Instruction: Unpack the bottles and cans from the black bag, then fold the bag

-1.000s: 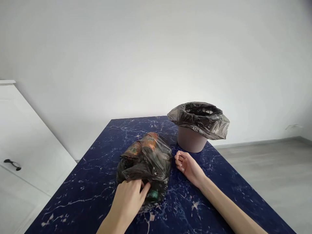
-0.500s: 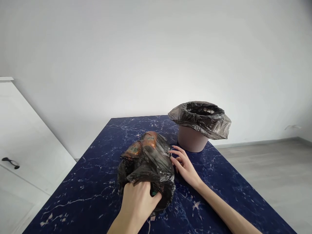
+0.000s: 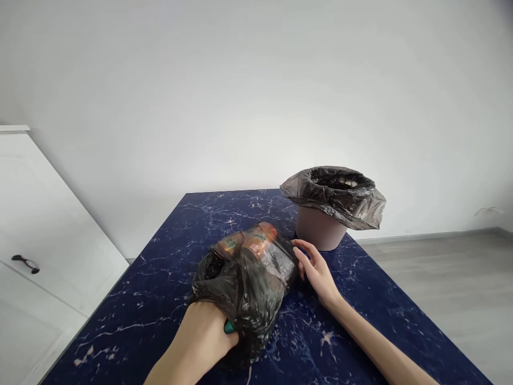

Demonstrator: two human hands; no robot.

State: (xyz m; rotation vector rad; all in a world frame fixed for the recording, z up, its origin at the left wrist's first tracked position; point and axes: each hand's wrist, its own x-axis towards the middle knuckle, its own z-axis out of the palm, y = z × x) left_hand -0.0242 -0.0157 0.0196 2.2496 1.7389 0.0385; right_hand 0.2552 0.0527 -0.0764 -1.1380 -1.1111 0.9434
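Note:
A filled black plastic bag (image 3: 252,289) lies on its side on the dark blue marbled table (image 3: 160,315), its mouth facing me. Orange packaging with green lettering shows through the thin film at its far end. My left hand (image 3: 208,326) is pushed into the bag's mouth, so its fingers are hidden. Beside the thumb a small green thing (image 3: 229,326) peeks out; whether the hand grips it cannot be told. My right hand (image 3: 316,270) rests against the bag's right side, fingers apart and slightly bent, holding nothing.
Behind my right hand stands a pinkish-grey bin (image 3: 320,230), lined with a black bag (image 3: 332,200) folded over its rim. To the left is a white cabinet (image 3: 44,230) with a dark handle (image 3: 26,263). A pale wall (image 3: 224,96) rises beyond the table.
My left hand has gone deeper into the bag and tilted, and the bag's mouth has slid over it. The bag's far end has shifted right. My right hand stays at its side.

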